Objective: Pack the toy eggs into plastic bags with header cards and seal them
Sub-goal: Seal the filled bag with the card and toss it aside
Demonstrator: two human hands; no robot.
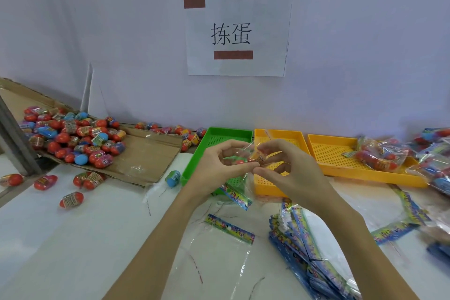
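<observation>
I see my left hand (219, 165) and right hand (289, 170) pinching a clear plastic bag (243, 178) with toy eggs inside, above the green tray (194, 161). Loose toy eggs (73, 139) heap on cardboard (146, 156) far left.

Head-worn wide view, looking forward and down over a white table (73, 251).
Only one view. It sits close above both forearms entering from 6 o'clock; the wall sign (237, 34) stands at 12 o'clock, straight lines bowing toward the frame's edges.
</observation>
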